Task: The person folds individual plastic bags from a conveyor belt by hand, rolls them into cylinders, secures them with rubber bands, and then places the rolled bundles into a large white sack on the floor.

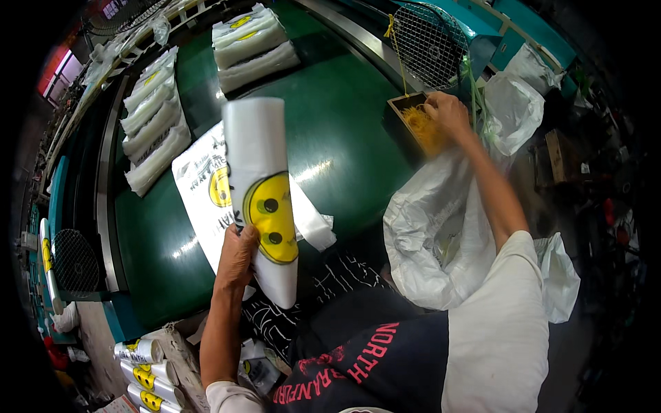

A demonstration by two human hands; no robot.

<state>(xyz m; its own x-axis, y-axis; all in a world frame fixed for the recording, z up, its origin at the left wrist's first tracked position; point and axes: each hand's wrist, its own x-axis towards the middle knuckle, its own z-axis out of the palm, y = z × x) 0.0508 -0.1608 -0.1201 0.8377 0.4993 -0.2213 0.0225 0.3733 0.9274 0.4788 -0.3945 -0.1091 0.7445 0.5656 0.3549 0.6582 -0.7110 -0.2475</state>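
Note:
My left hand [239,255] is closed around a rolled bundle of plastic bags [258,148], white and translucent with a yellow smiley print. The roll stands nearly upright in front of me, above the green conveyor belt [337,158]. Over to the right, my right hand [451,117] reaches into a small hanging box [397,118]. Its fingers are curled together at the yellow rubber bands [421,124] inside; how many they pinch is hidden. Behind the roll, a flat printed plastic bag [200,182] lies on the belt.
Stacks of folded bags lie on the belt at far left [155,113] and far centre [251,45]. A fan guard [427,48] stands behind the box. A large white sack [427,234] hangs open at the right. More rolled bags [151,378] are piled at lower left.

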